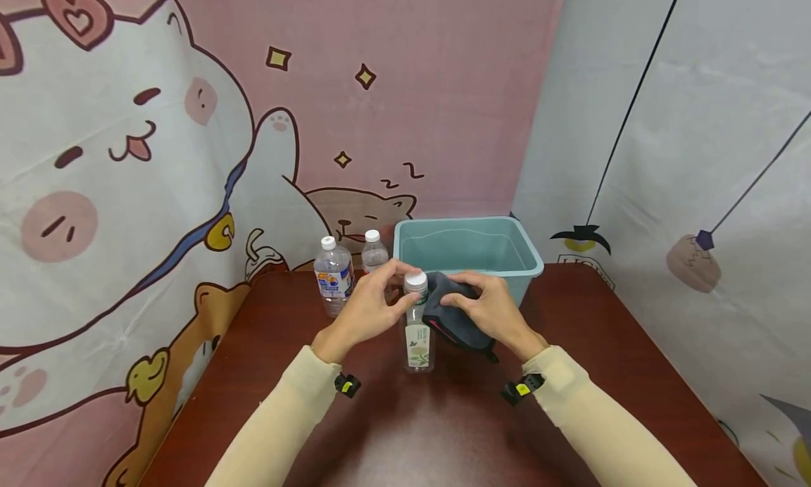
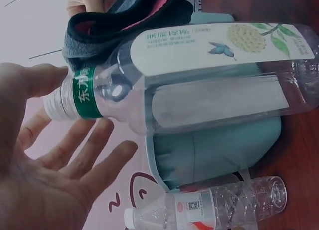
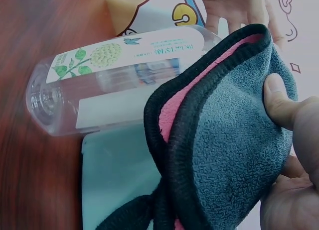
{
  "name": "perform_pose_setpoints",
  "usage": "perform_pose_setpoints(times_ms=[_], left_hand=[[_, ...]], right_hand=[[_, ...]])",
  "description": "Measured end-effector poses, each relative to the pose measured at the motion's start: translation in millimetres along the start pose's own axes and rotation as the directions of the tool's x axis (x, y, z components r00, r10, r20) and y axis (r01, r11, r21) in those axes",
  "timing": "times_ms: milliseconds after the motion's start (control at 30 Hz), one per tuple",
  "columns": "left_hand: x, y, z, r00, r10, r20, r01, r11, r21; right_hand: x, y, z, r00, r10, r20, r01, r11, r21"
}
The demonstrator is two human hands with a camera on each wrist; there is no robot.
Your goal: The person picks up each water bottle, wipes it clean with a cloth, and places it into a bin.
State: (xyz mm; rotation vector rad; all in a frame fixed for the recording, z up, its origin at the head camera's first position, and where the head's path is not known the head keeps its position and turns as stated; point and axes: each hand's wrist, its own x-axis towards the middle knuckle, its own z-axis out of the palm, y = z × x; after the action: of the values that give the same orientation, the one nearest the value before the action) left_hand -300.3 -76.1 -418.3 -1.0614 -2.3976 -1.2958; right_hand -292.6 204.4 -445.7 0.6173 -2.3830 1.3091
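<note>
Steady and Soft

A bottle (image 1: 418,343) stands up on the table (image 1: 412,431), its cap (image 1: 415,281) on. The left hand (image 1: 367,300) pinches it near the top with thumb and pointing finger; the other fingers are spread. The right hand (image 1: 494,307) pinches a cloth (image 3: 229,135) between thumb and fingers. The cloth is right by the neck (image 2: 87,94), but I can't tell if they touch. Behind sit a bin (image 1: 536,267) and 2 more bottles, 1 blue-label bottle (image 1: 334,281) and 1 red-label bottle (image 2: 193,210).

I think a good wipe needs a firm left pinch, so the bottle can't tip. Press gently, because thin plastic might squash, and go all around.
</note>
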Motion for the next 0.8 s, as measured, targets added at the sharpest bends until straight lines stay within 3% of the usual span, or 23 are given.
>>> perform_pose_setpoints(times_ms=[200, 467, 600, 800], left_hand=[[-1.2, 7.2, 7.1, 0.997, -0.004, -0.079, 0.013, 0.994, 0.11], [3.1, 14.9, 17.1, 0.98, -0.012, -0.2, 0.057, 0.973, 0.223], [2.8, 15.6, 16.1, 0.979, -0.012, -0.205, 0.057, 0.975, 0.216], [-2.1, 14.6, 6.7, 0.989, -0.033, -0.146, 0.05, 0.992, 0.115]], right_hand=[[-2.7, 3.0, -8.1, 1.0, 0.004, -0.017, -0.004, 1.0, -0.012], [-5.8, 7.9, -17.5, 0.999, -0.024, -0.024, 0.023, 0.998, -0.05], [-6.4, 9.5, -19.6, 1.0, -0.02, -0.02, 0.019, 0.998, -0.059], [-6.6, 11.9, -19.9, 1.0, 0.004, 0.006, -0.003, 0.998, -0.061]])
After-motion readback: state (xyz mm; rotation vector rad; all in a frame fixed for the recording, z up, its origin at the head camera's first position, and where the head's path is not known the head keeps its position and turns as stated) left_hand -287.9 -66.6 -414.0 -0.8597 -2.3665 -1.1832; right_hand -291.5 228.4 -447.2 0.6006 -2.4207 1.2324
